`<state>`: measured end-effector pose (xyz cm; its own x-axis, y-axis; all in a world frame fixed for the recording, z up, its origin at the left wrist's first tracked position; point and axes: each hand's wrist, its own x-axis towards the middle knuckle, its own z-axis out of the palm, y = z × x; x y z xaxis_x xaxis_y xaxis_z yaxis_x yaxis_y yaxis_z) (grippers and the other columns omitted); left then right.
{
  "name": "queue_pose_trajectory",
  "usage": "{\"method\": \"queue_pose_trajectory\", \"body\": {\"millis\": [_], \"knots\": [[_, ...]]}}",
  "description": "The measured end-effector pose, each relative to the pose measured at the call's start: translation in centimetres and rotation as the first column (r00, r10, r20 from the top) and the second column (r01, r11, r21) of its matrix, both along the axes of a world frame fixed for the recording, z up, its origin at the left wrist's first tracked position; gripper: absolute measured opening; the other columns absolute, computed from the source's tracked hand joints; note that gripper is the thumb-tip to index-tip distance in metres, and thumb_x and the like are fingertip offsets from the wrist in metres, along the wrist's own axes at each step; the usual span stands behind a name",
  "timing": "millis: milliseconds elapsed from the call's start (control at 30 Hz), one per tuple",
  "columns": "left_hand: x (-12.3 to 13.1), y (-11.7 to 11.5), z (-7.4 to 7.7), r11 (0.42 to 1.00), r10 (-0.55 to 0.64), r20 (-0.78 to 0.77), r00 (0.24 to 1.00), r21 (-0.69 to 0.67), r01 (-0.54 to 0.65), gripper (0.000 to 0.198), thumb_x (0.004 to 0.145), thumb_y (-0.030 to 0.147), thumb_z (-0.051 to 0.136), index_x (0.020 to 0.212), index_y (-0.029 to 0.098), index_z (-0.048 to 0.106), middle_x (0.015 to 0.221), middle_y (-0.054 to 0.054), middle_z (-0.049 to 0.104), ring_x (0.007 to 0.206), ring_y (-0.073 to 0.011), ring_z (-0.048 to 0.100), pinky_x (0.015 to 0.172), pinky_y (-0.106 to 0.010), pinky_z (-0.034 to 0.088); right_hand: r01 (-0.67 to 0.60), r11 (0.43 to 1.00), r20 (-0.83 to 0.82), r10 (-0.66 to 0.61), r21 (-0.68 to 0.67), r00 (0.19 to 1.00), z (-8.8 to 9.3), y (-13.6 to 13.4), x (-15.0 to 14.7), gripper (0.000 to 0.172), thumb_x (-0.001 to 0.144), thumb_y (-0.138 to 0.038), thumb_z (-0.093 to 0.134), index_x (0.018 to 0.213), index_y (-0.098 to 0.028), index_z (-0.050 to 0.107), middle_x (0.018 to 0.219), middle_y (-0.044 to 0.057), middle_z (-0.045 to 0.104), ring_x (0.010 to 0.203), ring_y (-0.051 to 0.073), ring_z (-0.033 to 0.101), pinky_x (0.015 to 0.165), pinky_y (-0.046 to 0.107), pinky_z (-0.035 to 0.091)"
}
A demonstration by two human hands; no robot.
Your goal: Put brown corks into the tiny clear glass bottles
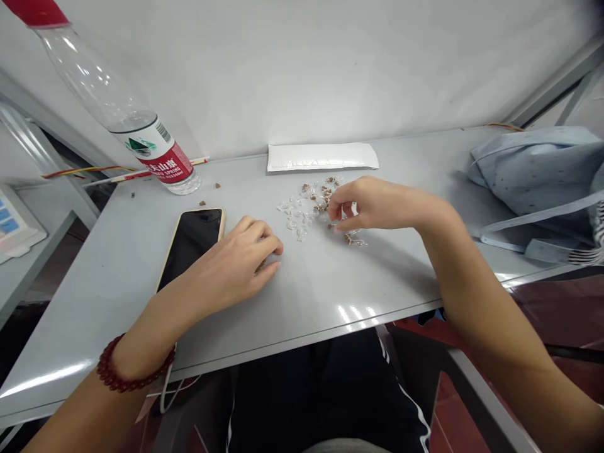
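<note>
My right hand is over a small pile on the grey table, fingers curled toward the thumb. Small brown pieces and clear plastic bits lie scattered beside and under its fingertips. What sits between those fingertips is too small to make out. To the left, my left hand rests low on the table, its fingers bent in toward the thumb. Something brownish shows faintly beneath them, but I cannot tell what it is. The left forearm lies partly over a phone with a dark screen.
A clear bottle with a red cap stands at the back left. Behind the pile, a flat white packet lies near the wall. A light blue cloth bag occupies the right end. The table has its front edge near my lap.
</note>
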<state>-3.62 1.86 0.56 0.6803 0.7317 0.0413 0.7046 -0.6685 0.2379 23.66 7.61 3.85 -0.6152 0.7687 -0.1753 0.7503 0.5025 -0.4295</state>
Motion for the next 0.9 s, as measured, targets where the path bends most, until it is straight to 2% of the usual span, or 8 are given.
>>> {"method": "queue_pose_trajectory", "body": {"millis": [167, 267, 400, 533, 633, 733, 833, 900], "knots": [[-0.3, 0.5, -0.4, 1.000, -0.012, -0.007, 1.000, -0.006, 0.012, 0.024, 0.096, 0.025, 0.039, 0.085, 0.019, 0.060, 0.090, -0.006, 0.062, 0.094, -0.0240, 0.053, 0.089, -0.044, 0.041, 0.067, 0.998, 0.059, -0.068, 0.022, 0.996, 0.5, -0.2, 1.2, 0.016, 0.077, -0.034, 0.072, 0.079, -0.021, 0.064, 0.079, 0.001, 0.062, 0.068, 0.015, 0.054, 0.059, 0.029, 0.036], [-0.6, 0.7, -0.4, 1.000, -0.004, -0.004, 1.000, -0.017, 0.004, 0.022, 0.095, 0.025, 0.042, 0.079, 0.020, 0.056, 0.085, -0.004, 0.061, 0.090, -0.0231, 0.052, 0.089, -0.044, 0.039, 0.092, 0.995, 0.112, -0.088, -0.028, 0.990, 0.4, -0.2, 1.8, 0.017, 0.075, -0.035, 0.073, 0.082, -0.022, 0.066, 0.081, 0.001, 0.065, 0.072, 0.017, 0.058, 0.059, 0.030, 0.037], [-0.6, 0.7, -0.2, 0.999, 0.030, -0.006, 1.000, -0.033, -0.030, 0.022, 0.095, 0.028, 0.044, 0.075, 0.021, 0.050, 0.081, -0.004, 0.060, 0.087, -0.0228, 0.052, 0.088, -0.043, 0.039, 0.100, 0.987, 0.128, -0.084, -0.129, 0.988, 0.0, 0.0, 1.7, 0.008, 0.076, -0.020, 0.067, 0.084, -0.022, 0.069, 0.078, 0.000, 0.067, 0.068, 0.016, 0.059, 0.060, 0.029, 0.039], [-0.3, 0.6, 0.1, 0.999, 0.038, 0.020, 0.999, -0.004, -0.038, 0.021, 0.096, 0.028, 0.044, 0.077, 0.021, 0.050, 0.081, -0.004, 0.060, 0.087, -0.0228, 0.052, 0.082, -0.039, 0.041, 0.116, 0.977, 0.126, -0.094, -0.179, 0.988, -0.6, -0.2, 0.7, 0.011, 0.074, -0.012, 0.065, 0.078, -0.020, 0.071, 0.070, 0.000, 0.066, 0.062, 0.016, 0.058, 0.057, 0.029, 0.037], [0.0, 0.3, 0.1, 0.999, 0.045, 0.063, 0.997, 0.010, -0.046, 0.020, 0.097, 0.027, 0.046, 0.079, 0.019, 0.053, 0.082, -0.004, 0.061, 0.089, -0.0225, 0.053, 0.079, -0.037, 0.043, 0.050, 0.993, 0.044, -0.046, -0.108, 0.998, -1.2, -0.5, -0.2, 0.011, 0.072, -0.010, 0.069, 0.077, -0.020, 0.072, 0.071, 0.001, 0.064, 0.066, 0.016, 0.056, 0.059, 0.030, 0.035], [0.4, 0.1, -0.1, 0.999, 0.015, 0.114, 0.993, 0.050, -0.021, 0.018, 0.098, 0.028, 0.048, 0.088, 0.017, 0.059, 0.085, -0.004, 0.063, 0.090, -0.0224, 0.054, 0.078, -0.035, 0.045, -0.065, 0.998, -0.070, 0.064, -0.014, 0.996, -1.6, -1.1, -1.5, 0.011, 0.073, -0.008, 0.067, 0.075, -0.018, 0.070, 0.072, 0.000, 0.060, 0.067, 0.014, 0.052, 0.063, 0.029, 0.035], [0.8, -0.2, -0.5, 0.996, -0.033, 0.155, 0.987, 0.093, 0.019, 0.022, 0.099, 0.032, 0.049, 0.102, 0.014, 0.062, 0.089, -0.006, 0.064, 0.092, -0.0230, 0.055, 0.077, -0.034, 0.046, -0.172, 0.980, -0.180, 0.187, 0.097, 0.966, -1.7, -2.0, -2.9, 0.011, 0.075, -0.007, 0.063, 0.079, -0.015, 0.068, 0.078, 0.001, 0.058, 0.069, 0.013, 0.050, 0.066, 0.028, 0.037], [1.2, -0.3, -0.6, 0.992, -0.062, 0.167, 0.984, 0.116, 0.042, 0.024, 0.101, 0.032, 0.047, 0.099, 0.014, 0.062, 0.087, -0.006, 0.063, 0.089, -0.0227, 0.055, 0.074, -0.034, 0.047, -0.210, 0.966, -0.273, 0.245, 0.154, 0.930, -1.9, -2.6, -3.7, 0.009, 0.078, -0.008, 0.062, 0.083, -0.013, 0.068, 0.082, 0.003, 0.058, 0.069, 0.012, 0.049, 0.066, 0.027, 0.039]]}}
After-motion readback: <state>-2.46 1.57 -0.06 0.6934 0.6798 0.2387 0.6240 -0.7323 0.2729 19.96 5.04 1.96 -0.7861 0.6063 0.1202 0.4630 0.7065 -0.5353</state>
